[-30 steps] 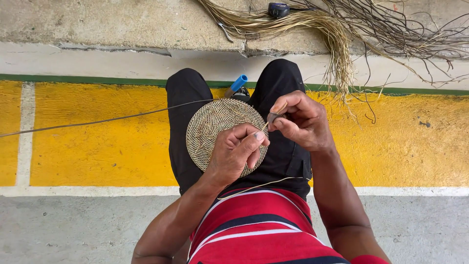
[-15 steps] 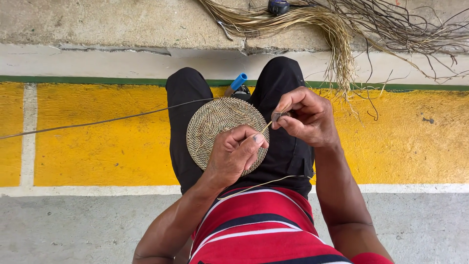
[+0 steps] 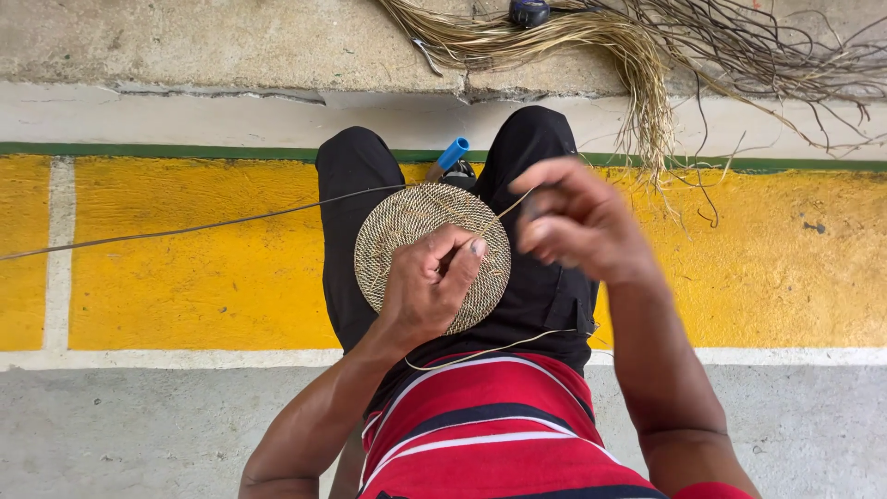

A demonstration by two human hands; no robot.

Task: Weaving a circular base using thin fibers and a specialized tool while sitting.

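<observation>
Yellow-painted floor (image 3: 185,268) with white lines and a green stripe runs under the seated person, and a rough concrete ledge (image 3: 231,46) lies beyond the knees, where a bundle of pale fibre strands (image 3: 591,46) spreads out.

On the lap of the black trousers (image 3: 540,277) rests a round woven disc (image 3: 407,226), flat and coiled, tan in colour. The left hand (image 3: 427,288) lies clenched over its lower right part, thumb and fingertips pressing near the rim, much as it did a second ago. The right hand (image 3: 577,222) is what has changed: half a second ago it sat close against the disc's edge, pinching the strand right at the weave; now it is lifted up and away to the right, blurred with motion, fingers closed on a thin working strand (image 3: 513,203) that runs taut from the disc's edge to the fingertips. That reads as a stitch being drawn through and pulled tight.

A long dark strand (image 3: 185,229) trails from the disc's upper left out across the floor. A blue-handled tool (image 3: 453,153) shows between the knees, just past the disc. A loose pale fibre (image 3: 490,351) curves over the red striped shirt (image 3: 490,434).
</observation>
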